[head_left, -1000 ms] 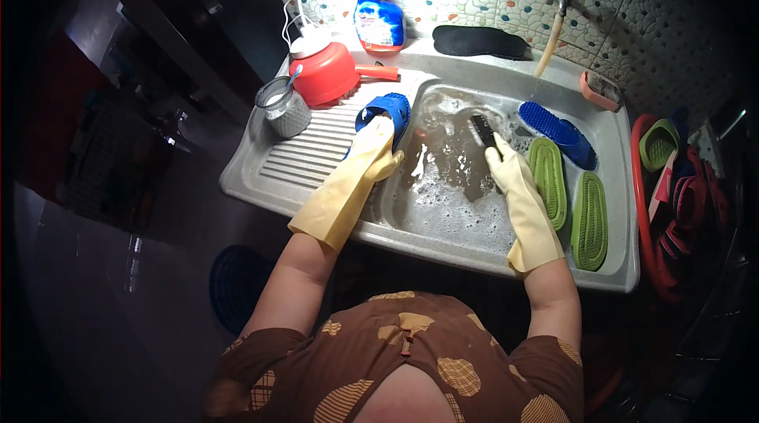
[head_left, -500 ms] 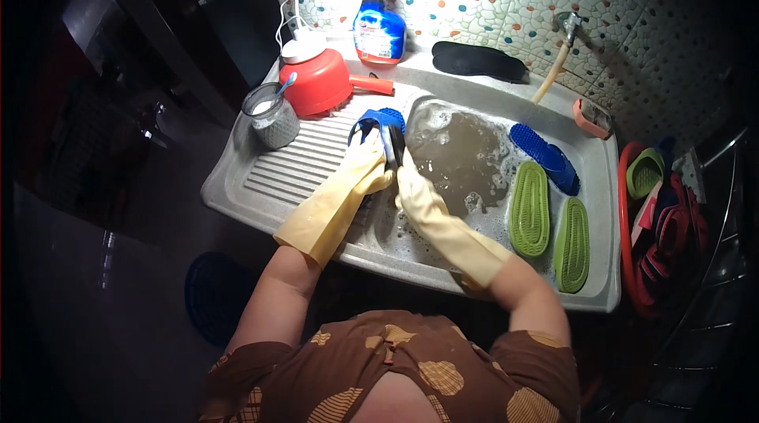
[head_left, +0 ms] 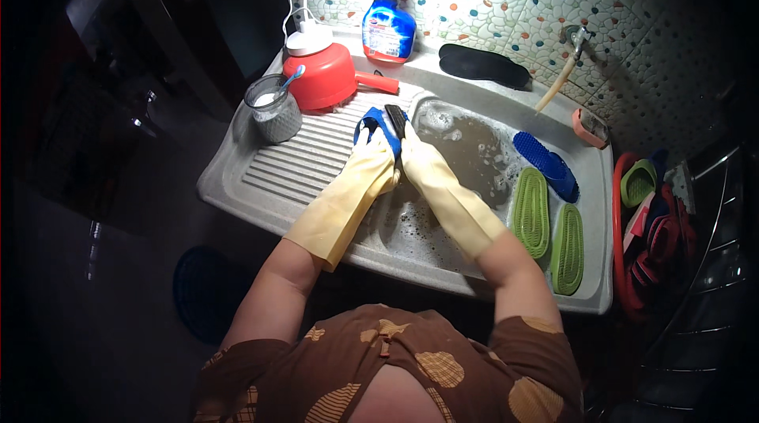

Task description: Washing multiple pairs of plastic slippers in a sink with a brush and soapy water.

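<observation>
Both my hands wear cream-yellow rubber gloves and meet over the near left edge of the sink basin. My left hand is closed around a blue slipper with a strap, held tilted. My right hand grips a dark scrubbing brush, which lies against the slipper's right side. The gloved fingers partly hide the slipper. Below and right of them is murky, foamy water. On the basin's right side lie another blue slipper and two green ones, a left and a right.
A red pot, glass jar and blue spray bottle stand on the grey sink's left and back. A black insole lies on the back ledge. Right are a hosed tap, pink dish and red tub of footwear.
The brush has moved away from me to the slipper's upper right, and the slipper has turned in my left hand. The whole view has shifted slightly.
</observation>
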`<state>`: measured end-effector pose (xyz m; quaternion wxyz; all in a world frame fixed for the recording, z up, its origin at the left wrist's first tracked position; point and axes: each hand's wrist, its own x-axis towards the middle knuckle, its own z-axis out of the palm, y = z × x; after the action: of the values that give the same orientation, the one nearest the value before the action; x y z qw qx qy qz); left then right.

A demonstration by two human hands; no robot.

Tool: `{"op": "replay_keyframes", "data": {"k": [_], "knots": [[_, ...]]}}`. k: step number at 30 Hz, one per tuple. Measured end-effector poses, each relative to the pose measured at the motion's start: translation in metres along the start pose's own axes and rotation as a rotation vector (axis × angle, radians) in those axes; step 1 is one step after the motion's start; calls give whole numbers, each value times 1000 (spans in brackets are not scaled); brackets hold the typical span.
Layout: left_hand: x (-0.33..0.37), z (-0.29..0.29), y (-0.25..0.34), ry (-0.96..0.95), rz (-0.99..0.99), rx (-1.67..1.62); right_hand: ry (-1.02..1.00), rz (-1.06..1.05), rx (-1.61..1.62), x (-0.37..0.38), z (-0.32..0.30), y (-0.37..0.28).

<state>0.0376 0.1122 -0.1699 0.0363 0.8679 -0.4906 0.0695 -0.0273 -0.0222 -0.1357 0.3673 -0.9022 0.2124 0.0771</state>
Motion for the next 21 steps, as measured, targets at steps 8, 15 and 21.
{"op": "replay_keyframes", "data": {"k": [8,15,21], "knots": [[-8,-4,4,-85,-6,-12,21,-125,-34,-73,15,19],[1,9,2,10,-24,-22,50,94,-93,12,-2,-12],[-2,20,-1,111,4,72,92,-189,-158,-67,10,32]]}}
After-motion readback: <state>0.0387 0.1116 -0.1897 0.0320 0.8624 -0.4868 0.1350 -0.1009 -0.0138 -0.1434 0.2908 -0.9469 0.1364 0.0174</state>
